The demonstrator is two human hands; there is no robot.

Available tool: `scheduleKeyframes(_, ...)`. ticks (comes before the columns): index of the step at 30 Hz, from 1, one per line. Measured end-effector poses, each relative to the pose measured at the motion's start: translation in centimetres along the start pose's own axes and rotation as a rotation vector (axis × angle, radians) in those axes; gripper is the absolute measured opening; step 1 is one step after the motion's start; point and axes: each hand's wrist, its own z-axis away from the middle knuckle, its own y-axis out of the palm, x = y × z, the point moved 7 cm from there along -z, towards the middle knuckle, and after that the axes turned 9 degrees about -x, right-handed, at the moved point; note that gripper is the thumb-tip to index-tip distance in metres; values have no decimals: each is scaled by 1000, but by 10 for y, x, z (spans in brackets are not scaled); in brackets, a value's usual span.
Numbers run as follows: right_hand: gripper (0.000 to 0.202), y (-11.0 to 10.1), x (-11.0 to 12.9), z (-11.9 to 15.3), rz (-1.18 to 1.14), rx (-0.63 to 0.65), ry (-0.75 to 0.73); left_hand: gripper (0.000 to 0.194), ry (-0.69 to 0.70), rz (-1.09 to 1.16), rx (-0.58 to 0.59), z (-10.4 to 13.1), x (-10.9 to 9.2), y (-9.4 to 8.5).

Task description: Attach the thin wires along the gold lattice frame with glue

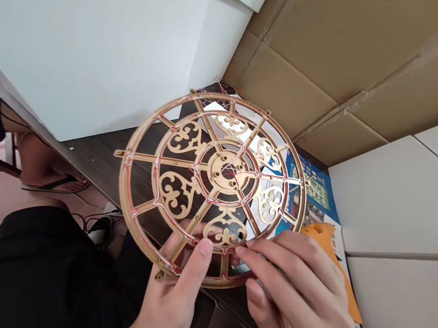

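Observation:
A round gold-coloured openwork frame with rings, spokes and scroll ornaments is held up tilted before me. Thin red and white wires run along the channels of its rings and spokes, and a few cross the hub. My left hand grips the lower part of the frame, thumb on the near face and fingers behind it. Against the lower right of the middle ring, my right hand has its fingertips together, touching the ring near the wire. Whether it pinches the wire there is hidden.
Under the frame is a dark tabletop. Loose wires lie at its back; blue printed sheets and an orange item lie at right. White panels and cardboard surround it. Another person's foot shows at left.

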Motion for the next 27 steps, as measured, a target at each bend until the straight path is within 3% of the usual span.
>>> scheduleKeyframes(5,23,-2,4,-2,30,-32,0,16,53,-1,19,3,-1,-1)
scheduleKeyframes(12,24,-6,2,-2,103,-44,14,15,-1,-15,11,3,2,-6)
scheduleKeyframes(27,25,-12,-8,2,167,-153,19,17,-103,92,93,0,-2,13)
